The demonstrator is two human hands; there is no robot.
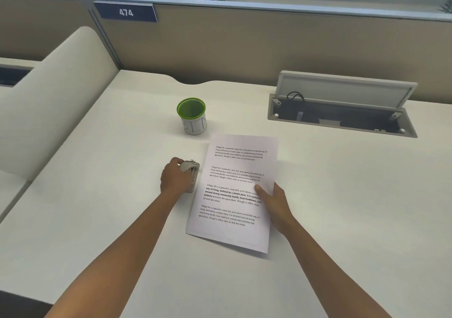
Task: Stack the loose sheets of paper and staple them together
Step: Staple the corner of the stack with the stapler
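Note:
A stack of printed white sheets (234, 171) lies on the white desk (342, 195), its edges lined up and tilted a little to the right. My right hand (274, 202) grips the stack's right edge, thumb pressed on top of the text. Just left of the sheets sits a grey stapler (192, 171). My left hand (175, 178) is closed around the stapler from the left, covering most of its body; only its front end and metal parts show.
A green-rimmed cup (192, 116) with writing on its side stands behind the stapler. An open cable hatch (342, 112) is set into the desk at the back right. A beige partition (244, 46) runs along the back, a curved divider (49, 102) at left.

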